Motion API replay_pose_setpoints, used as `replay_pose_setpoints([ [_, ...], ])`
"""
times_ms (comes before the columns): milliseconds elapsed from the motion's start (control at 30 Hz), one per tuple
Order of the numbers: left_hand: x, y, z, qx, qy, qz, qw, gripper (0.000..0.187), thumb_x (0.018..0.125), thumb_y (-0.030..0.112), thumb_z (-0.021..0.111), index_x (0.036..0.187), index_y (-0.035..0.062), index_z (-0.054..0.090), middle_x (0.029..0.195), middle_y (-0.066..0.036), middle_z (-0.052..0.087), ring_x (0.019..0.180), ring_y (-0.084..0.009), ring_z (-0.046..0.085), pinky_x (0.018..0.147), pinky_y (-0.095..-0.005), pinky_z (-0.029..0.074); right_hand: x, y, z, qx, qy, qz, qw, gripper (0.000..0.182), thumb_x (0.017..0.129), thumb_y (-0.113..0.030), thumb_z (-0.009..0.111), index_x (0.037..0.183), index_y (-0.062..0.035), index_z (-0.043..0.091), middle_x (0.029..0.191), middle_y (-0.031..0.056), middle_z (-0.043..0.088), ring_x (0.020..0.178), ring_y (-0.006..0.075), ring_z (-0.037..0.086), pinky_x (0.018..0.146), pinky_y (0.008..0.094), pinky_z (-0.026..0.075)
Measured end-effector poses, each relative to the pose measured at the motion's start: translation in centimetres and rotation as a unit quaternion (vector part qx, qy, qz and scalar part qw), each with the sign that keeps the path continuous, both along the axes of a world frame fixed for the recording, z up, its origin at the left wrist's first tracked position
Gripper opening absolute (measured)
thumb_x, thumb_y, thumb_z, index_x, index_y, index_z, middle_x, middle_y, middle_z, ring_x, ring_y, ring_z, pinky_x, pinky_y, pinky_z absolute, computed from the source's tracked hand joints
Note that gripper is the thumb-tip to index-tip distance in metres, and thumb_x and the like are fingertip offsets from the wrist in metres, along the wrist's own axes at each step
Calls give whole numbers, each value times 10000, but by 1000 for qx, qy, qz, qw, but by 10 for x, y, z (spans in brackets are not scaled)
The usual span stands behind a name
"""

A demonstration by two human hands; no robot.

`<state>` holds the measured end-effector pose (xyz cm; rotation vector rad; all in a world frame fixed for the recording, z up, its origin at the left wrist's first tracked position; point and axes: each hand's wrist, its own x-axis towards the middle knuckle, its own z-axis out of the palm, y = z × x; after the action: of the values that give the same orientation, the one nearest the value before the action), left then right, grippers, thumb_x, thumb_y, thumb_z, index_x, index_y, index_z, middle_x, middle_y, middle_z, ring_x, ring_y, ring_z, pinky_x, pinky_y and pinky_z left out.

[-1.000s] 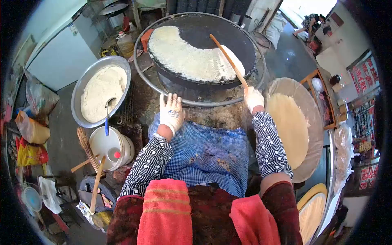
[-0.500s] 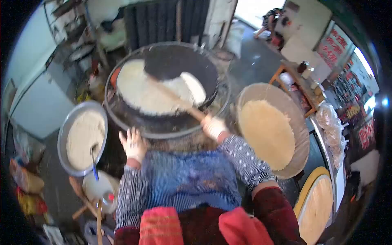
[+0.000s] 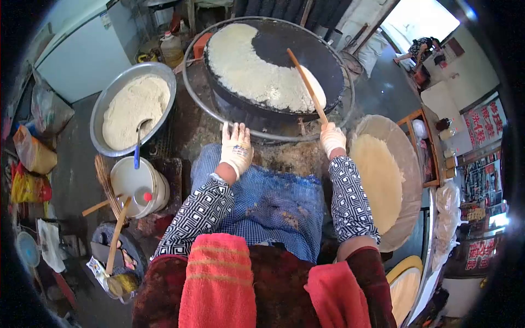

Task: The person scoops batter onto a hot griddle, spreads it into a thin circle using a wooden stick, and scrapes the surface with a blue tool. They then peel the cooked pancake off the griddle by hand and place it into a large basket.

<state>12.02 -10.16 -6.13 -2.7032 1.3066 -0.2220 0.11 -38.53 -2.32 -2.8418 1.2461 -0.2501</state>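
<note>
My right hand [image 3: 333,140], in a white glove, is closed around the near end of a long wooden batter spreader [image 3: 307,83]. The spreader slants over the right part of a round black griddle [image 3: 284,41]. Along its right side bulges a thick mound of pale batter [image 3: 317,86]. A thin layer of batter [image 3: 240,68] covers the griddle's left and front in a crescent, leaving dark surface at the back and centre. My left hand [image 3: 237,148], also gloved, has its fingers stretched out, with the fingertips right at the metal ring [image 3: 203,103] around the griddle.
A metal basin of batter [image 3: 134,106] with a blue-handled ladle [image 3: 137,150] stands left, above a white bucket [image 3: 158,191]. To the right, thin round flatbreads [image 3: 377,180] lie in a wide lined basket [image 3: 411,213]. Another person [image 3: 421,52] bends near the bright doorway.
The view has shifted, placing the griddle higher and farther right. The spreader has swung from pointing up-left to lying steeper near the right-hand batter. My left hand stays spread near the ring.
</note>
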Motion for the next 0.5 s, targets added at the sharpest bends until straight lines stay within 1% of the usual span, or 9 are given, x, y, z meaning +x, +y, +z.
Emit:
replay_pose_setpoints([
  [67,9,3,-7,-8,0,5,1000,616,906,402,430,1377,5,415,1463,-155,374,1396,-293,276,1135,-593,32,4,10,-2,10,-13,27,1000,355,942,-375,444,949,-50,588,845,248,652,820,410,641,732,510,500],
  [167,12,8,1,2,3,15,1000,619,897,397,459,1375,5,420,1455,-150,388,1387,-288,295,1142,-576,38,-6,42,-6,20,69,135,988,365,926,-410,463,912,-61,571,789,231,648,780,416,637,718,513,498],
  [200,14,11,1,-33,-14,9,999,618,871,379,513,1352,-2,444,1441,-156,403,1370,-294,323,1143,-566,67,-9,47,-5,35,64,117,990,354,937,-395,447,929,-65,574,785,224,651,783,419,637,731,514,496],
  [267,21,15,-6,-76,-22,8,997,622,836,363,564,1327,-7,466,1424,-163,422,1348,-301,355,1136,-565,101,-10,10,-13,39,23,51,998,359,950,-381,428,897,-65,589,772,210,654,763,405,644,703,501,506],
  [300,25,19,-7,-110,-10,0,994,629,806,345,602,1311,-8,480,1405,-168,442,1333,-301,377,1128,-565,120,-11,0,-3,16,-1,7,1000,358,953,-359,430,838,-67,603,736,180,655,715,380,652,642,480,521],
  [400,31,24,6,-95,17,-2,995,620,825,364,591,1318,6,479,1402,-163,445,1351,-280,360,1129,-568,90,-7,2,11,-24,-10,67,997,311,924,-310,465,795,-67,610,746,179,665,695,350,663,614,468,535],
  [433,37,24,-1,-120,37,-1,992,602,828,345,582,1313,3,484,1398,-160,448,1348,-291,362,1132,-572,74,-5,11,20,16,-12,46,999,297,916,-312,466,841,-60,604,757,182,668,715,353,668,635,482,531],
  [467,37,25,-1,-100,29,8,994,572,831,333,568,1294,2,503,1395,-151,452,1346,-302,357,1130,-584,70,-9,-14,-21,48,-67,46,996,311,919,-331,464,926,-48,595,788,186,675,761,357,672,686,487,526],
  [500,39,24,-3,-102,20,20,994,552,822,321,576,1276,11,528,1396,-144,460,1341,-280,375,1131,-589,71,-10,-9,-7,36,36,4,999,335,929,-339,450,1000,-39,580,842,201,678,825,367,667,750,495,509],
])
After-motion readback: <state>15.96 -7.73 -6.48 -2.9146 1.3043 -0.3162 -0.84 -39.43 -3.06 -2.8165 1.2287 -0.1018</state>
